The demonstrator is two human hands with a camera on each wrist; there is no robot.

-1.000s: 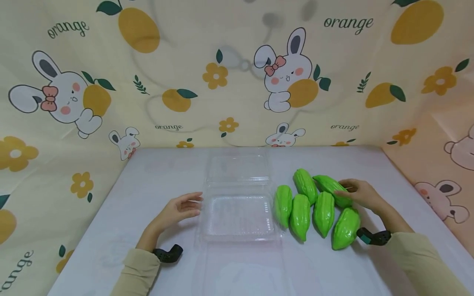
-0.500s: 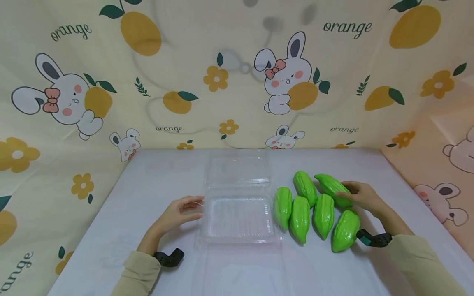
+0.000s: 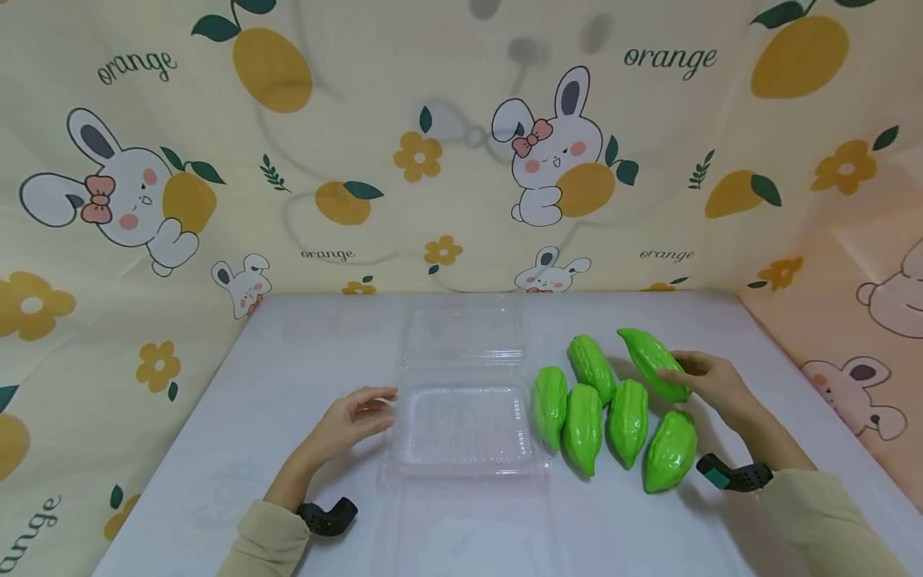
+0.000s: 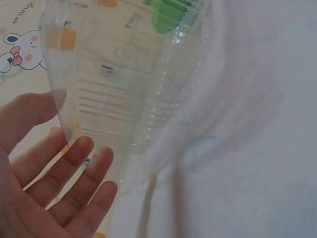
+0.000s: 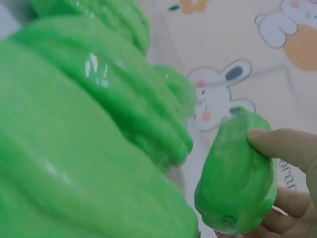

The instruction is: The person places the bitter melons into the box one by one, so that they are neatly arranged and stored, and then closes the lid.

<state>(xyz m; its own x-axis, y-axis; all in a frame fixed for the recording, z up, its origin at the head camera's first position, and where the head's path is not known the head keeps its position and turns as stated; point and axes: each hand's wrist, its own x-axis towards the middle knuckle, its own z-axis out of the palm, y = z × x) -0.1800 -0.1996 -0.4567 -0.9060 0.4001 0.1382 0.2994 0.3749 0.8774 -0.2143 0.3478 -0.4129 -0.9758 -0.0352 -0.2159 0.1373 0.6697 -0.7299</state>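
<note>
My right hand (image 3: 714, 389) grips a glossy, lengthwise-ridged green bitter melon (image 3: 651, 362), tapered at its far end. In the right wrist view the thumb lies on top of this bitter melon (image 5: 235, 173) and the fingers curl beneath it. Several similar bitter melons (image 3: 628, 421) lie close to it on the table, one just below the hand. On the other side, my left hand (image 3: 353, 421) is at the left edge of an opened clear plastic clamshell box (image 3: 461, 469). The left wrist view has its loosely bent fingers right at the clear rim, thumb and fingers apart.
The box's lid (image 3: 465, 332) lies folded back on the far side of the white table (image 3: 303, 344). More clear plastic (image 3: 472, 521) spreads in front of the box. A printed rabbit-and-orange cloth (image 3: 447, 160) hangs behind the table and along both sides.
My right hand has lifted the bitter melon and shifted it slightly right, away from the others. The left hand's thumb and fingers have come closer together, staying at the box's edge.
</note>
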